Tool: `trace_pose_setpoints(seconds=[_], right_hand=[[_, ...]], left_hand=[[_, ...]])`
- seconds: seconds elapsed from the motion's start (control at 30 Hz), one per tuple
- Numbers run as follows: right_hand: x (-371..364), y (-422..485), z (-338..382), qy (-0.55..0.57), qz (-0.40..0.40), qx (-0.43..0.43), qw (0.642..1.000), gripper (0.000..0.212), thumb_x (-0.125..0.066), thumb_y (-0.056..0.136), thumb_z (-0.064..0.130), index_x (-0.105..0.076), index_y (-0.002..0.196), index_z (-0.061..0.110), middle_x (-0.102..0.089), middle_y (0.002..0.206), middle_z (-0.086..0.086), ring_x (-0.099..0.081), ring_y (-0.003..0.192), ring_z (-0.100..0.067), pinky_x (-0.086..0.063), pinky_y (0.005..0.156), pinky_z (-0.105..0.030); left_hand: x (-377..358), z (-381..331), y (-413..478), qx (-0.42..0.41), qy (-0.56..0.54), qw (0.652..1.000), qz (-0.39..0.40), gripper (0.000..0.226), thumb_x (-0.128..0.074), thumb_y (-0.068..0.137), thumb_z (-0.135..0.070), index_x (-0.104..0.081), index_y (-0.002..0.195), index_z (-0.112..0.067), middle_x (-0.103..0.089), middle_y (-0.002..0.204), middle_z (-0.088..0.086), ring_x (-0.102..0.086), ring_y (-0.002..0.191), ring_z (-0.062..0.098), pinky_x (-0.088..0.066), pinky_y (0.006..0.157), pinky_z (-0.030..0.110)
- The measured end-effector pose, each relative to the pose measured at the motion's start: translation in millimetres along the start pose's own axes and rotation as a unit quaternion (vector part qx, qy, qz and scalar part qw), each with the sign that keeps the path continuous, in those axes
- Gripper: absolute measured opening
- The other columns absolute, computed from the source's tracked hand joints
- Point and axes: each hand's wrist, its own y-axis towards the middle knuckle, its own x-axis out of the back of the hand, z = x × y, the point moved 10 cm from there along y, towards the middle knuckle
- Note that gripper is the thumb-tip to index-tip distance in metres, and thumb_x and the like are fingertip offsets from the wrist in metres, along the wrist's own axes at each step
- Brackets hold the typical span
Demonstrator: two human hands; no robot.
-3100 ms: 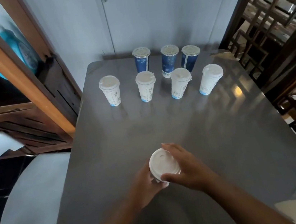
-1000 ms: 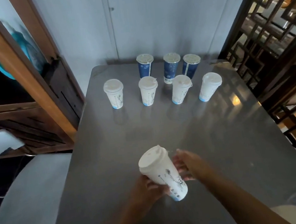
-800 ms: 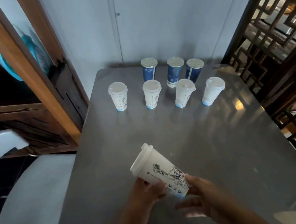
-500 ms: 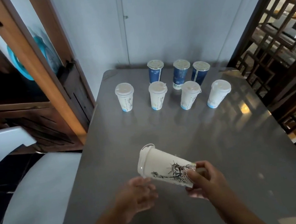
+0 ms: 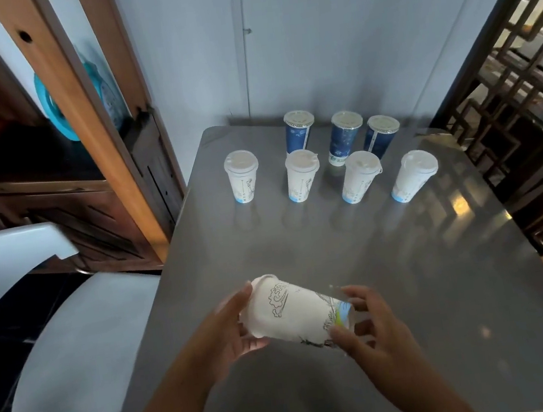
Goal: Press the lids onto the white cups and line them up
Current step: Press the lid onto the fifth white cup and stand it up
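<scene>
Cup (image 5: 294, 313) lies sideways, lid (image 5: 262, 281) toward left hand (image 5: 225, 336), base toward right hand (image 5: 372, 327).

At six o'clock the near cup (image 5: 294, 313) is white with a dark swirling line drawing and a blue-and-green patch by its base. Toward twelve o'clock the four lidded cups (image 5: 302, 181) are white with line drawings and a light-blue band at the foot; behind them the three tall cups (image 5: 344, 142) are dark blue with pale lids. The table (image 5: 374, 261) is dull grey, and at ten o'clock a turquoise disc (image 5: 53, 106) shows.
</scene>
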Motion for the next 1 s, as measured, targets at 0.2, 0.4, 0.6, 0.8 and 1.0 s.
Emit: trace_pose_setpoints(seconds=[0.2,0.4,0.6,0.8,1.0], right_hand=[[-12.8,0.3,-33.6,0.215,0.029,-0.168,0.962,0.026,-0.065,0.084,0.04,-0.065,0.103,0.023,-0.075,0.09,-0.011,-0.074,0.072,-0.032,-0.057,0.054,-0.035],[4.3,-0.7,-7.0,0.022,-0.011,-0.044,0.999,0.033,-0.07,0.082,0.04,-0.056,0.11,0.032,-0.069,0.108,0.002,-0.073,0.084,-0.014,-0.061,0.064,-0.026],[1.5,-10.3,18.8,-0.111,-0.012,0.068,0.991,0.045,-0.07,0.078,0.042,-0.051,0.118,0.035,-0.057,0.116,0.016,-0.064,0.095,-0.003,-0.053,0.066,-0.011],[-14.5,-5.4,-17.5,0.097,0.066,-0.105,0.988,0.042,-0.055,0.082,0.048,-0.053,0.118,0.027,-0.07,0.109,-0.005,-0.074,0.082,-0.02,-0.061,0.065,-0.032],[-14.8,-10.1,-10.9,0.072,0.04,-0.052,0.995,0.045,-0.064,0.076,0.044,-0.054,0.118,0.034,-0.072,0.106,0.003,-0.073,0.082,-0.015,-0.06,0.065,-0.03]], left_hand=[[-18.5,-19.0,-11.3,-0.104,-0.051,0.985,0.126,0.07,-0.075,0.082,-0.031,-0.047,0.143,-0.012,-0.053,0.141,0.023,-0.054,0.126,0.04,-0.048,0.101,0.052],[-13.7,-0.6,-0.5,-0.028,0.004,0.996,0.083,0.051,-0.045,0.094,-0.057,-0.058,0.135,-0.029,-0.063,0.135,0.01,-0.06,0.125,0.034,-0.051,0.098,0.058],[-7.7,7.4,9.0,0.02,-0.007,1.0,0.017,0.046,-0.068,0.071,-0.06,-0.074,0.107,-0.033,-0.078,0.102,0.006,-0.075,0.093,0.029,-0.059,0.079,0.049],[-18.9,-7.9,1.5,-0.055,-0.053,0.992,0.102,0.065,-0.064,0.085,-0.049,-0.049,0.142,-0.021,-0.05,0.143,0.024,-0.054,0.126,0.04,-0.043,0.105,0.056],[-23.1,-6.3,0.9,-0.047,-0.077,0.989,0.121,0.071,-0.066,0.084,-0.057,-0.048,0.143,-0.022,-0.051,0.144,0.021,-0.05,0.133,0.042,-0.049,0.1,0.053]])
